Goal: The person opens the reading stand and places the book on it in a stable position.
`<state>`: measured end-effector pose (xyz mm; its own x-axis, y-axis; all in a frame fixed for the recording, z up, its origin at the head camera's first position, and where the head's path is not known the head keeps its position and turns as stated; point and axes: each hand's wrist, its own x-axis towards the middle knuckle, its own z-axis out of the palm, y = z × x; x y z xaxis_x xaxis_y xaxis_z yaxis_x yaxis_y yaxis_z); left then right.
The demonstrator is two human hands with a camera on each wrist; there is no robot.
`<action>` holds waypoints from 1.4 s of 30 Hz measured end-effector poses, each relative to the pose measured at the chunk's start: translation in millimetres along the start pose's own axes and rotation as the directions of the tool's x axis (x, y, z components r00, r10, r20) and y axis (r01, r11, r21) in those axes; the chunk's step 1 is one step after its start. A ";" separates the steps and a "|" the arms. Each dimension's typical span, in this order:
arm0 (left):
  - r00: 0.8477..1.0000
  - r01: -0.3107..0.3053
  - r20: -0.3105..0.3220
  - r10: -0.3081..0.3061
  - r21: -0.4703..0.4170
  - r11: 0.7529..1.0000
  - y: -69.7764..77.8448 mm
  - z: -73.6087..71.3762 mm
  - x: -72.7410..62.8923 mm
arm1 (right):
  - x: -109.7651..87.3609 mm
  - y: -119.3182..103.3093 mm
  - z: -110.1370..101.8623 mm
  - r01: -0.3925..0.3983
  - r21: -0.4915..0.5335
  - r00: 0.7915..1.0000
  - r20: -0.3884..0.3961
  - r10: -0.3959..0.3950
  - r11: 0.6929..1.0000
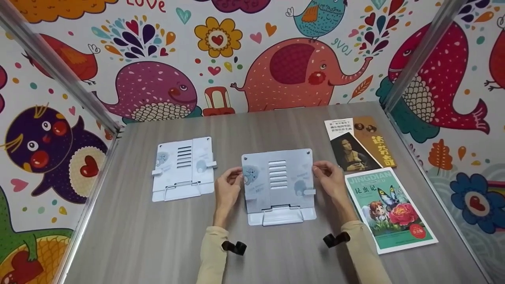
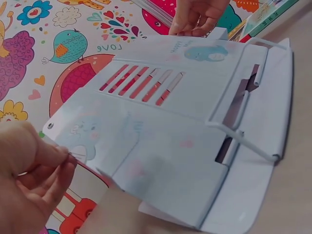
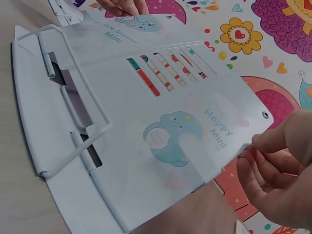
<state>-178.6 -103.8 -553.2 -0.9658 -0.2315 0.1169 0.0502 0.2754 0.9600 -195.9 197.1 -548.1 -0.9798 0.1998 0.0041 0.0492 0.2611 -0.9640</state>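
Note:
A white book stand (image 1: 258,193) with pale blue dinosaur prints and a column of slots stands tilted in front of me in the head view. Along its lower edge runs a ledge with a wire holder (image 3: 80,68), seen close in the right wrist view. My left hand (image 1: 228,191) pinches the stand's left side edge between thumb and fingers, near the upper corner. On the opposite edge, thumb and fingertips of my right hand (image 1: 332,179) pinch the panel at a similar height. A small white side tab (image 1: 309,192) sticks out below the right hand.
A second, matching book stand (image 1: 183,169) is on the table (image 1: 158,240) to the left. At the right lie a brown and white book (image 1: 361,144) and a green book (image 1: 390,211) with a butterfly cover. Cartoon-printed walls (image 1: 221,83) border the table.

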 end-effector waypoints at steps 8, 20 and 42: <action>0.997 -0.080 -0.006 0.080 -0.043 0.996 13.0 -6.9 -6.7 | -8.3 -11.6 -6.4 0.018 0.067 1.000 -0.007 -0.018 0.998; 0.987 -0.160 -0.042 0.157 -0.086 0.983 29.2 -14.5 -28.4 | -32.8 -31.8 -20.0 0.128 0.159 0.992 -0.038 -0.124 0.979; 0.909 -0.413 0.014 0.416 -0.106 0.905 65.0 -44.0 -72.4 | -72.2 -37.3 -48.4 0.273 0.173 0.956 0.062 -0.287 0.946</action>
<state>-94.2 -110.2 -488.1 -0.8605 -0.0832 0.5027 0.4710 0.2460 0.8471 -117.6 218.7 -499.6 -0.9628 0.0580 0.2640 -0.2542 0.1379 -0.9573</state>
